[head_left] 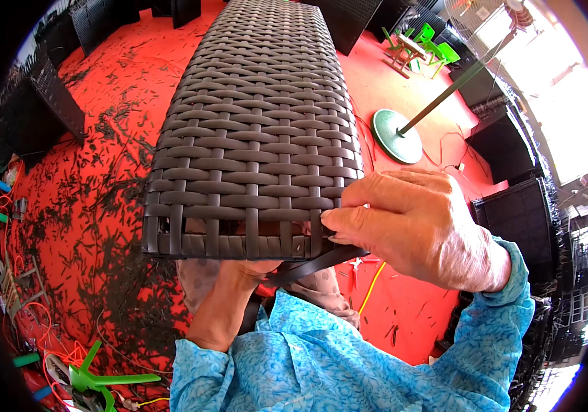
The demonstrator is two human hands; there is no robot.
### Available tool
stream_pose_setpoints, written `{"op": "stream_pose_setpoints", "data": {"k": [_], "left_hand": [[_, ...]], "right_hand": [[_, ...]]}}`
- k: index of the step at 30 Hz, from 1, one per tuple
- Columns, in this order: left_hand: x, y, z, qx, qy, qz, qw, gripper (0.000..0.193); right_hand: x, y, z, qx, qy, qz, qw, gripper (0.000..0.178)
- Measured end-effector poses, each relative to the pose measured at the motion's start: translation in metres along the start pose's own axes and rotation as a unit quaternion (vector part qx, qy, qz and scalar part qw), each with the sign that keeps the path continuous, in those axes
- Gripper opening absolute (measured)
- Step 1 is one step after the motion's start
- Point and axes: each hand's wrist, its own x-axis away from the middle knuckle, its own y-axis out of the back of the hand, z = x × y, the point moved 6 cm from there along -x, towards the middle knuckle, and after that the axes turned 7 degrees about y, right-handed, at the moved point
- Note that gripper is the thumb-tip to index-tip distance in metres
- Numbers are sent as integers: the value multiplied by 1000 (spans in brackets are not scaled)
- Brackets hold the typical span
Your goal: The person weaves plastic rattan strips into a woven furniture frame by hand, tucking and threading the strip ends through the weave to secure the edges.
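A long dark brown woven wicker piece [256, 141] stretches away from me, its near end close to my body. Along that end, a row of open gaps shows between the last woven row and the wrapped edge [229, 246]. My right hand [411, 223] is closed at the near right corner, thumb and forefinger pinched against the weave on a dark flat strip. A loose length of strip [314, 266] passes below the near edge. Under this edge is my left hand [253, 268], its fingers hidden by the wicker piece.
Dark strip scraps [112, 199] litter the red floor on the left. Behind to the right stands a fan with a round green base [397, 136]. Green chairs [445, 53] are farther back. Black woven panels [517, 220] line the right side. A green-legged stand [91, 378] is at lower left.
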Motion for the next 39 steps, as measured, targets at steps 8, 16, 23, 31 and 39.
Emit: {"op": "stream_pose_setpoints", "data": {"k": [8, 16, 23, 31, 39], "left_hand": [[2, 4, -1, 3, -11, -2, 1000, 44], [20, -5, -12, -61, -52, 52, 995, 45], [16, -26, 3, 306, -40, 115, 944, 43], [22, -15, 4, 80, -31, 23, 996, 31], [32, -9, -3, -359, -12, -130, 924, 31]], "right_hand": [[-7, -2, 16, 55, -15, 107, 993, 21], [-16, -2, 16, 65, -8, 131, 989, 15], [-15, -2, 15, 64, -8, 142, 988, 17], [-10, -3, 3, -18, -41, 90, 995, 18], [-11, -15, -25, -217, -91, 58, 970, 11]]}}
